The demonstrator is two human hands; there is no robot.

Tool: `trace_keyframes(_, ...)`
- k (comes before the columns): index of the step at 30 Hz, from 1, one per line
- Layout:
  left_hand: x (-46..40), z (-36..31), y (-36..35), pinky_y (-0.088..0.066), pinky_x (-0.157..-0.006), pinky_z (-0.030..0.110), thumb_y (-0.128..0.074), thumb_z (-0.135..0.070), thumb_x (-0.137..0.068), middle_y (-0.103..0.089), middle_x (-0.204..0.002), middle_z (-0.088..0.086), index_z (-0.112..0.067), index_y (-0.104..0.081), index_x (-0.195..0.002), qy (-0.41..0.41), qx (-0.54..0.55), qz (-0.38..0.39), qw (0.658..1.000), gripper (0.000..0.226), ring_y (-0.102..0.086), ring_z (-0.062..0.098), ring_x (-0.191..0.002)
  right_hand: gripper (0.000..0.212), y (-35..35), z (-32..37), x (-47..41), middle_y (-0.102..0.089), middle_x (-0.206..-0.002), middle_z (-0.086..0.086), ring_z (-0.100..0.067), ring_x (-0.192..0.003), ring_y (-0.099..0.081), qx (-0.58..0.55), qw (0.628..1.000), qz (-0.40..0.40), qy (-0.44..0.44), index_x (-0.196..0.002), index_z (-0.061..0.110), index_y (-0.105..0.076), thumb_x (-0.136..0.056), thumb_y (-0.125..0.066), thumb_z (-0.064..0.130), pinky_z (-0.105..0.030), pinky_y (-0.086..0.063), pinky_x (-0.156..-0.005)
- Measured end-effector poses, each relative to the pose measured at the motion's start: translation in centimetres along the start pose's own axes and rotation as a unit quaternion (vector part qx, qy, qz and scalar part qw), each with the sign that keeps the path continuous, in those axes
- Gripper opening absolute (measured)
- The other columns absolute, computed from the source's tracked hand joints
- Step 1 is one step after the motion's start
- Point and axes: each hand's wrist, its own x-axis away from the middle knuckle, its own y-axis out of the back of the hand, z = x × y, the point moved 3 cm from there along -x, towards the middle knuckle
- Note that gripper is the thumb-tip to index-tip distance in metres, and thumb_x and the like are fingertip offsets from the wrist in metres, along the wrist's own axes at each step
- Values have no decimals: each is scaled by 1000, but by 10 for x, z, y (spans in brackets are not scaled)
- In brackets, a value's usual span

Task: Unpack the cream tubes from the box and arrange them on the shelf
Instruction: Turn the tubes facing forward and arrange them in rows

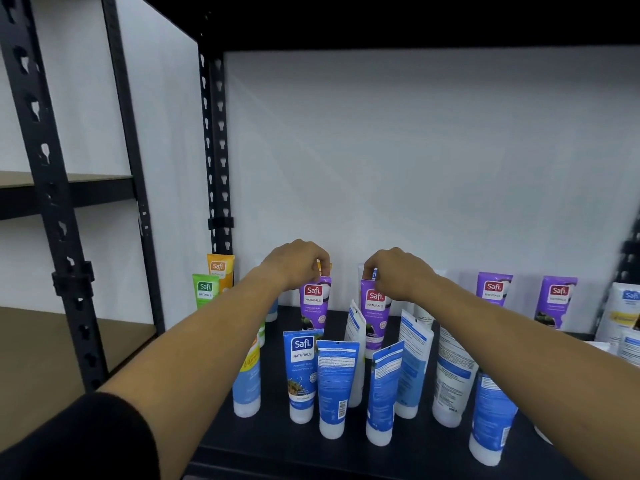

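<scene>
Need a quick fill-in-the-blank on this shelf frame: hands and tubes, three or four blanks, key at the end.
1. Each hand pinches the top of a ____ tube.
2. The left hand and the right hand hold the left purple tube and the right purple tube, both standing ____ on the shelf.
3. The tubes in the front row are mostly ____ in colour.
4. The green tube stands at the ____ end of the shelf.

Missing words: purple; upright; blue; left

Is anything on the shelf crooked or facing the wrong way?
Yes. Several blue tubes in front, like this one, show their backs with small print, while the blue tube beside it shows its logo. A white tube behind them leans sideways. Nothing looks spilled.
</scene>
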Motion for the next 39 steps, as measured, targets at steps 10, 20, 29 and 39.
trace_keyframes(10, 45, -3, 24, -48, -77, 28, -64, -32, -92, -63, -123, -6, -29, -61, -120, -39, -5, -47, 998, 28, -57, 12, -106, 27, 37, 18, 39, -65, -121, -2, -21, -112, -61, -30, 998, -33, 38, -120, 25, -61, -94, -63, 27, -33, -56, -79)
trace_keyframes(20, 122, -30, 30, -56, -80, 33, -65, -35, -91, -67, -100, -13, -33, -66, -105, -51, 2, -15, 999, 15, -61, 3, -87, 22, 57, 69, 107, -68, -104, 1, -17, -93, -63, -22, 993, -48, 108, -115, 26, -68, -93, -62, 28, -33, -52, -79)
trace_keyframes(29, 143, -42, 23, -53, -73, 30, -61, -25, -92, -69, -99, -5, -30, -65, -106, -29, -49, -21, 998, 16, -63, 12, -88, 26, 35, 96, 133, -67, -111, -5, -24, -96, -64, 51, 990, 4, 130, -116, 22, -69, -94, -62, 34, -37, -53, -82)
trace_keyframes(39, 154, -42, 18, -53, -77, 30, -55, -16, -94, -67, -108, 1, -24, -61, -105, 1, -19, -37, 999, 15, -62, 16, -94, 35, 34, 106, 138, -66, -92, -7, -23, -83, -64, 6, 992, 45, 118, -95, 12, -67, -97, -55, 45, -36, -53, -75)
